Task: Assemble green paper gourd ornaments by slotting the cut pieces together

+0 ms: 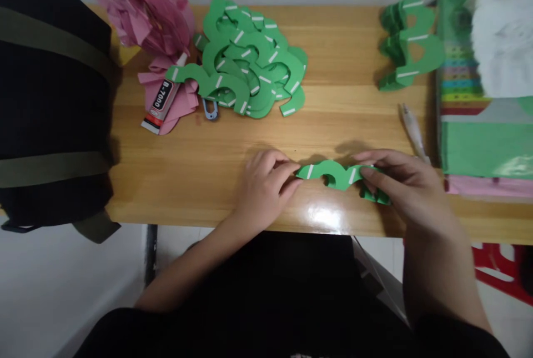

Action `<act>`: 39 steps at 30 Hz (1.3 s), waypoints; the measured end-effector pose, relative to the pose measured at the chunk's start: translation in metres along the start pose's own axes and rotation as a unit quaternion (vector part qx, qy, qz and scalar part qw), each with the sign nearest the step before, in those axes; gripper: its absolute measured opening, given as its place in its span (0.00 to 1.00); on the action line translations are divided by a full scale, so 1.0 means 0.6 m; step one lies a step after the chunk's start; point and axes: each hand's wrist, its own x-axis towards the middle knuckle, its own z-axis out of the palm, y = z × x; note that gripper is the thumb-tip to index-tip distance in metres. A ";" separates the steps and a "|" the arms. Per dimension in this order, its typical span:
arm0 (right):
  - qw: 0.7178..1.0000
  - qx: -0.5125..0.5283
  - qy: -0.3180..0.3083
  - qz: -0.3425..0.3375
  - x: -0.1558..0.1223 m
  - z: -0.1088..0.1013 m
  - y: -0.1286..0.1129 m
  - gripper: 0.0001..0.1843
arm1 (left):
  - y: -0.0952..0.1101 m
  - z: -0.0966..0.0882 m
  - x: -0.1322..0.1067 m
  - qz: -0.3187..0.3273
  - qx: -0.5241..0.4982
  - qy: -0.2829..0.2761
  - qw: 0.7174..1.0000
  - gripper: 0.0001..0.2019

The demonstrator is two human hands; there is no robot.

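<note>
A green wavy paper strip [333, 173] with white tape marks lies near the front edge of the wooden table [208, 164]. My left hand [264, 186] pinches its left end with closed fingers. Over the strip's right end, my right hand [402, 183] presses and grips the folded part. Both hands rest on the tabletop, with the strip stretched between them.
A heap of the same green cut-outs [250, 61] lies at the back centre, beside pink paper pieces [145, 14] and a tube of B-7000 glue [163, 100]. Joined green pieces [410, 41] stand back right. A pen [413, 130], stacked coloured paper [478, 141] and a black bag [50, 102] flank the table.
</note>
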 end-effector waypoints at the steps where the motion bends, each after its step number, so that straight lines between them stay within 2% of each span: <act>1: 1.000 -0.002 -0.001 0.002 0.000 0.000 -0.001 0.08 | 0.000 0.000 0.000 0.001 -0.001 -0.001 1.000 0.06; 7: 1.000 -0.024 0.004 -0.009 -0.001 0.004 -0.002 0.08 | 0.001 -0.001 0.000 0.006 -0.006 0.004 1.000 0.06; 14: 0.994 -0.096 0.016 -0.055 -0.003 0.005 0.006 0.08 | 0.002 -0.002 0.000 -0.008 -0.021 -0.008 1.000 0.07; 20: 0.994 -0.088 0.014 -0.060 -0.001 0.009 0.003 0.08 | 0.006 -0.004 0.003 -0.029 -0.019 -0.006 0.999 0.05; 39: 0.986 -0.125 0.021 -0.106 0.000 0.008 0.015 0.08 | 0.003 0.003 0.003 -0.020 -0.008 0.013 1.000 0.03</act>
